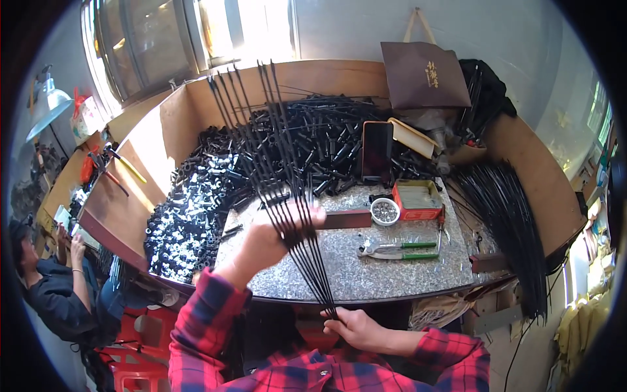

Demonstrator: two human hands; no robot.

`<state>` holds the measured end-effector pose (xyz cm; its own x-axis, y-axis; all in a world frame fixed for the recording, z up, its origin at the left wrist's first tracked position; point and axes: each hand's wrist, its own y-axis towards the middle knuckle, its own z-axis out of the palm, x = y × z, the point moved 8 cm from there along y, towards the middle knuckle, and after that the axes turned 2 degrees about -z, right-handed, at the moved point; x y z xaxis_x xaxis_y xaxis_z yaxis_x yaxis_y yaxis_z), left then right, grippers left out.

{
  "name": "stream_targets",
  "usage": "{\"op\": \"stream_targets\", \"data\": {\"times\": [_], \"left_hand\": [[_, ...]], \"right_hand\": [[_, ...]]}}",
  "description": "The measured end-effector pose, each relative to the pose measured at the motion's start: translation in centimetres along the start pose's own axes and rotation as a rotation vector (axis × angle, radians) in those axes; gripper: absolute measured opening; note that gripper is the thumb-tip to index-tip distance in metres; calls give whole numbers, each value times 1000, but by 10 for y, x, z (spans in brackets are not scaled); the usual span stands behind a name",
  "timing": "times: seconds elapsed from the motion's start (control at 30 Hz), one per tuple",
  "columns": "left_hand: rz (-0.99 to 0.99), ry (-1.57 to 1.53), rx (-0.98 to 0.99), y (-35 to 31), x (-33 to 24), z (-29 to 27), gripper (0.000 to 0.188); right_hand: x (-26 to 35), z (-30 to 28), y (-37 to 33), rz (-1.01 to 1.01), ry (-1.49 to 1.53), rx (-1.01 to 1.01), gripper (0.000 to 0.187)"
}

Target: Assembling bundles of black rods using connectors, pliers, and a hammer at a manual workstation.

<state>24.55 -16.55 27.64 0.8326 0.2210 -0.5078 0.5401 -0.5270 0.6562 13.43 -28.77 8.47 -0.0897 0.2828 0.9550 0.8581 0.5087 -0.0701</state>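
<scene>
left hand [277, 235] grips the thin black rods [274, 163] mid-length, right hand [353, 326] pinches their near ends. they look light, springy and slippery, so hold them bunched tight.

Grey speckled bench [366, 268] at centre, ringed by a curved brown board wall [196, 104] from nine o'clock round to three. Bright windows [196, 32] at eleven to twelve o'clock, sunlight pouring in and striking the board at ten. Plain pale wall [353, 26] at one o'clock. Metal lamp shade [49, 104] at nine to ten o'clock. Second bench [62, 186] at nine o'clock, cluttered. Red plastic stool [140, 353] at seven o'clock.
</scene>
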Motion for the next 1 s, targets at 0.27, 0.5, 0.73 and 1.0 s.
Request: {"op": "stream_targets", "data": {"times": [0.27, 0.5, 0.73, 1.0], "left_hand": [[-109, 169, 521, -92, 3, 63, 65], [-174, 440, 599, -125, 23, 101, 87], [-159, 584, 535, -142, 33, 108, 64], [-171, 513, 484, -137, 31, 107, 84]], "right_hand": [[-132, 55, 15, -104, -247, -74, 33], [-197, 57, 58, -211, -335, -208, 54], [-113, 30, 43, -201, -227, -117, 55], [-109, 18, 3, 12, -279, 204, 43]]}}
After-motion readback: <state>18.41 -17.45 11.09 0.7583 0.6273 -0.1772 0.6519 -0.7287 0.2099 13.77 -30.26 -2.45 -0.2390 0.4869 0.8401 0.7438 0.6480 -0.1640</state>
